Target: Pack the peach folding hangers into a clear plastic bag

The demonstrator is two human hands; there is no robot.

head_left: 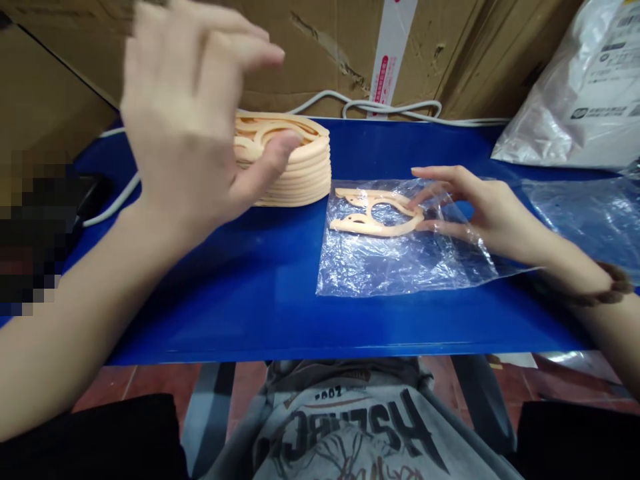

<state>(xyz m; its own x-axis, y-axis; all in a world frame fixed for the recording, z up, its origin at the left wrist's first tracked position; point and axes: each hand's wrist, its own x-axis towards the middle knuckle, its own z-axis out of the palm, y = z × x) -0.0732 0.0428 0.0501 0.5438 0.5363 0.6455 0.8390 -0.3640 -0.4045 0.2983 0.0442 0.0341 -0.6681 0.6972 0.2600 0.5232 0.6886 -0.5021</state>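
Pale piece: the pale piece [383,231] lay flat inside the clear bag [360,270], its rounded end toward three o'clock, its two narrow ends toward nine.
Good handling: in my judgement, it was best to keep the piece flat and guide it gently by its rounded end, because the narrow ends could catch the thin film; the free hand could usefully steady the bag.
Right hand: at three o'clock from the piece, the right hand [483,213] seemed to pinch the rounded end between thumb and finger, the film partly around it.
Stack: at ten o'clock, just beside the bag, stood a stack [303,177] of similar pieces.
Left hand: further toward ten o'clock, the left hand [183,127] was raised, fingers apart, with nothing visible in it; whether its thumb touched the stack, I could not tell.
Blue table: on the blue table [225,307], a package [560,127] stood at two o'clock.
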